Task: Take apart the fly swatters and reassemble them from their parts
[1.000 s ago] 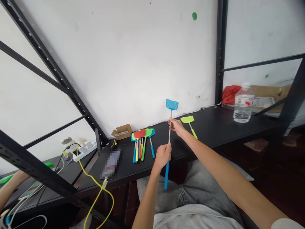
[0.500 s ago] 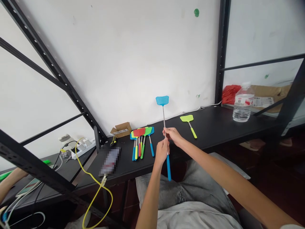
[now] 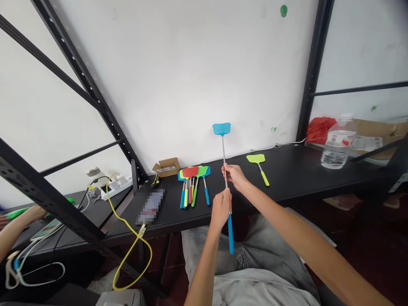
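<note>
A blue fly swatter (image 3: 222, 128) stands nearly upright in front of me, its head against the white wall and its blue handle pointing down over my lap. My left hand (image 3: 221, 206) is closed around the metal rod just above the handle. Higher on the same rod, the fingers of my right hand (image 3: 234, 175) pinch it. Several fly swatters in red, green, yellow and blue lie fanned together on the black table, with a red one (image 3: 190, 171) on top. To the right lies a single yellow-green fly swatter (image 3: 256, 158).
A clear water bottle (image 3: 336, 148) stands at the right beside a red plastic bag (image 3: 320, 129). At the left are a small open cardboard box (image 3: 167, 167), a blurred phone (image 3: 151, 207) with a yellow cable (image 3: 127, 219), and a power strip (image 3: 119, 187). Another person's arm (image 3: 22, 229) reaches in at far left.
My hands have moved farther apart along the rod, and the fly swatter looks longer, its handle lower. The whole view has shifted slightly.
</note>
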`<state>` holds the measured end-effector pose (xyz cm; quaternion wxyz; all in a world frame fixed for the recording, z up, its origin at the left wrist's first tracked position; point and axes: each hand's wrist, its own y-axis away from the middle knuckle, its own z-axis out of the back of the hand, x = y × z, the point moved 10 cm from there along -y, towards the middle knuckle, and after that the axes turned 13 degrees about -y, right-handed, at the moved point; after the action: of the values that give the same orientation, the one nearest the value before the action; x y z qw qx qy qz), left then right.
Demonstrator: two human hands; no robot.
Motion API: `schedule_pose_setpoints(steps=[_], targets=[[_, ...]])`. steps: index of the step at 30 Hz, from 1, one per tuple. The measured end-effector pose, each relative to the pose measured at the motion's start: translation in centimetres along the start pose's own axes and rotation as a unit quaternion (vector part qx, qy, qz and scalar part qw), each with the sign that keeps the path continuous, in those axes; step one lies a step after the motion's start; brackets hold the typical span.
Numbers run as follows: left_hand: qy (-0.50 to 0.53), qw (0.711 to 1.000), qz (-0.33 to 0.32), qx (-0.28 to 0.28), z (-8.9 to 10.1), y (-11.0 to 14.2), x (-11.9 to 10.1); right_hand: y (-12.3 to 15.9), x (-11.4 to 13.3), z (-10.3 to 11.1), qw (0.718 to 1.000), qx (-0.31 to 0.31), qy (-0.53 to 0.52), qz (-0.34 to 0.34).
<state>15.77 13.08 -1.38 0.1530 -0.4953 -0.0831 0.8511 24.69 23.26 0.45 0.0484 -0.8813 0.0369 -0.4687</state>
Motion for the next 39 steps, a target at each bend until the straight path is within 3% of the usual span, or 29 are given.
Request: schedule_pose_setpoints(steps=[6, 15, 24, 28, 31, 34, 37, 39], targets=[[-0.006, 1.0, 0.02, 0.007, -0.6, 2.1, -0.5, -0.5, 1.7, 0.3, 1.0, -0.009, -0.015, 0.011], [-0.053, 0.998, 0.0, 0.042, -0.7, 4.4, -1.6, -2.3, 4.4, 2.6, 0.996, -0.065, -0.048, 0.026], [-0.094, 0.989, -0.019, 0.116, 0.6, 6.3, -2.0, -3.6, 7.5, 6.8, 0.985, -0.144, -0.088, 0.036], [-0.084, 0.987, -0.025, 0.138, 1.9, 6.0, -2.5, -3.5, 8.3, 8.4, 0.979, -0.165, -0.109, 0.043], [-0.035, 0.982, -0.014, 0.183, 2.5, 5.7, -2.3, -3.3, 8.6, 9.2, 0.974, -0.174, -0.139, 0.052], [0.094, 0.969, 0.006, 0.229, 2.9, 6.0, -1.1, -3.1, 9.6, 10.4, 0.963, -0.187, -0.178, 0.079], [0.265, 0.956, 0.002, 0.125, 4.9, 5.2, 0.5, -2.6, 10.2, 11.2, 0.944, -0.189, -0.247, 0.112], [0.316, 0.946, 0.005, 0.071, 5.1, 4.5, 1.5, -2.0, 9.8, 10.9, 0.931, -0.179, -0.293, 0.124]])
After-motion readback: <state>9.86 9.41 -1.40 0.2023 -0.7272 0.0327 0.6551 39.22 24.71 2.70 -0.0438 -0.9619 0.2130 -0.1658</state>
